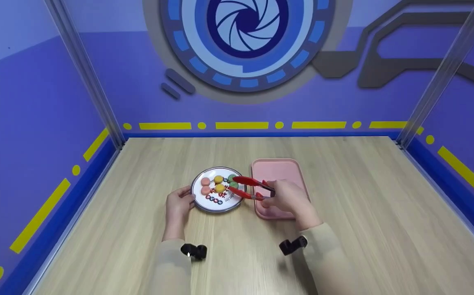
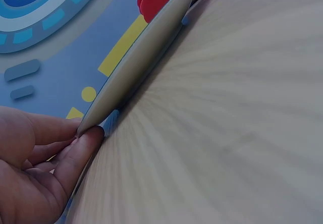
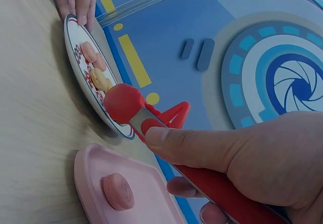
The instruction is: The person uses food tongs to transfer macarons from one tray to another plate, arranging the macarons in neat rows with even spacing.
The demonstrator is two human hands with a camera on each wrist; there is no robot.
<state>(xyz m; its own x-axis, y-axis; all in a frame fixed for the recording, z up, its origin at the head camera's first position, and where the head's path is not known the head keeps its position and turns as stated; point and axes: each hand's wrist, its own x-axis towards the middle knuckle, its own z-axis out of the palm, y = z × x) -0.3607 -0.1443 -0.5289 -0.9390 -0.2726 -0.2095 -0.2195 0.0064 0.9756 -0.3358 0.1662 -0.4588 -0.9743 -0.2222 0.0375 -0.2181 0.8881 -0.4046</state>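
A white patterned plate (image 1: 220,210) with a dark rim carries pink (image 1: 205,181), yellow (image 1: 219,179) and green macarons (image 1: 231,177), two of each visible. My left hand (image 1: 178,203) pinches the plate's left rim; in the left wrist view the thumb and fingers (image 2: 55,158) meet at the plate's edge (image 2: 136,62). Red-tipped tongs (image 1: 244,194) are gripped in my right hand (image 1: 287,198). Their spread tips reach over the plate's right side by the green macarons; whether they touch one, I cannot tell. Another pink macaron (image 3: 118,191) lies in the pink tray.
Beneath my right hand and just right of the plate lies the pink tray (image 1: 278,166). Both stand on a wood-grain table (image 1: 368,229). Blue-purple panels (image 1: 229,110) close off the back and sides, with metal posts (image 1: 93,82) at the corners.
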